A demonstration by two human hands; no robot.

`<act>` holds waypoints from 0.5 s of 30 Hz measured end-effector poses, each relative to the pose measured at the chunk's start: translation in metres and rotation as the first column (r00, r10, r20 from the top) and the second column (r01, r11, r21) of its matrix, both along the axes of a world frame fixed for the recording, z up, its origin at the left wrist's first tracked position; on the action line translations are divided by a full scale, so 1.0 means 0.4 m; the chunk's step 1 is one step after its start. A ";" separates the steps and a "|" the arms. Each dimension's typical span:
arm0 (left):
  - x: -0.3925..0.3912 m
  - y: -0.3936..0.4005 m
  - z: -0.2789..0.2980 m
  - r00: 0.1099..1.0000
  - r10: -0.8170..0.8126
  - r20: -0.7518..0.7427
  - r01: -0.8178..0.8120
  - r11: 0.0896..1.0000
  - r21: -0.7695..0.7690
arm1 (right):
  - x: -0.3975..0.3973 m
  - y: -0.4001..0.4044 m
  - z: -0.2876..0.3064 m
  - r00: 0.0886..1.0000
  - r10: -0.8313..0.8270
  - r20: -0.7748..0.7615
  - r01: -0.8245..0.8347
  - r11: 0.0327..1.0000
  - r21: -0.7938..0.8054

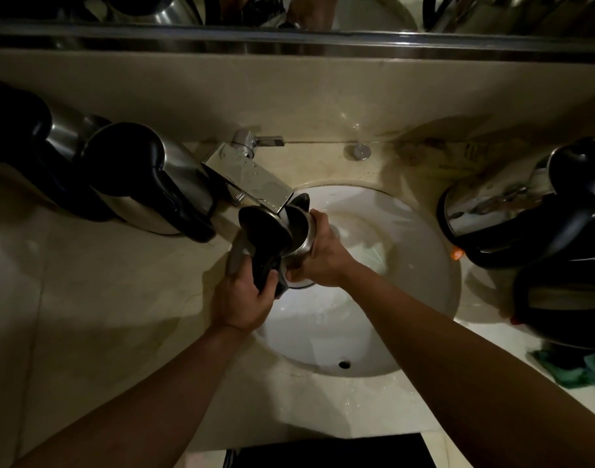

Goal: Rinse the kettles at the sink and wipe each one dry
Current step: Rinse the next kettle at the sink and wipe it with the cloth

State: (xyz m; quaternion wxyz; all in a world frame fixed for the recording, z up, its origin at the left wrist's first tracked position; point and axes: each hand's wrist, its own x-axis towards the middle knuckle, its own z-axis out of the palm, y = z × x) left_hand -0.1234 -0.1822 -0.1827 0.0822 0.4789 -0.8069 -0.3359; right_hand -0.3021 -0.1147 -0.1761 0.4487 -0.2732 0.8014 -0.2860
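Note:
A small steel kettle with a black lid and black handle is held tilted over the white sink basin, its open mouth right under the chrome faucet spout. My left hand grips the black handle at the kettle's lower left. My right hand is wrapped around the steel body from the right. The black lid stands flipped open toward the left.
Two steel kettles with black handles stand on the beige counter to the left of the faucet. Two more kettles sit at the right. A green cloth lies at the right edge. A mirror runs along the back.

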 end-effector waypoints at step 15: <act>0.002 0.005 -0.003 1.000 -0.006 0.018 0.006 1.000 -0.012 | 0.002 0.008 0.002 0.999 -0.024 0.024 0.024 1.000 -0.011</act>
